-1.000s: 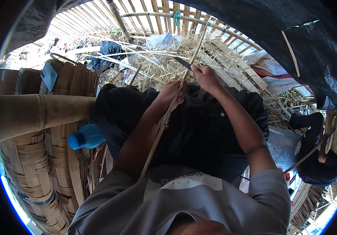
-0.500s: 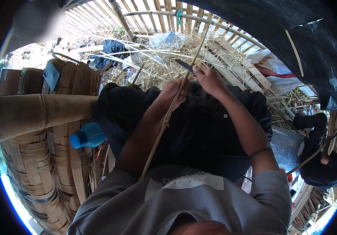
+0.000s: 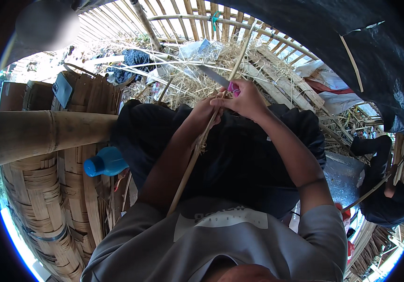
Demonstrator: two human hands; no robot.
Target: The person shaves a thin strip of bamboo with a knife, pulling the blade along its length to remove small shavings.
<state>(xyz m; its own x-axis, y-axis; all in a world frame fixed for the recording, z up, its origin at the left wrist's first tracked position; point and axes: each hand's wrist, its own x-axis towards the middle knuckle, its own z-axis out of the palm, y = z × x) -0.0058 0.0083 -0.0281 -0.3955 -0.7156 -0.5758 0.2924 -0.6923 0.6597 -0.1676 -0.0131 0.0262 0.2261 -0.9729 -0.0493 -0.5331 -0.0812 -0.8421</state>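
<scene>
1. Right hand [image 3: 248, 99]: fingers wrapped around the pink handle [image 3: 233, 89] of a knife [image 3: 215, 76], its blade directed up and leftward at the bamboo stick.
2. Left hand [image 3: 205, 112]: fingers curled in a grip on the same stick, close beside the right thumb.
3. Bamboo stick [image 3: 185, 181]: slanting over the lap from the grey shirt [image 3: 164, 239], past both hands; fine shavings [image 3: 203, 146] cling below the left hand.
4. Beyond the knees: loose straw [image 3: 190, 90].
5. Periphery: blue bottle [image 3: 112, 162] near a thick bamboo pole [image 3: 70, 131]; at right, a co-worker [image 3: 383, 204] in dark clothing.
</scene>
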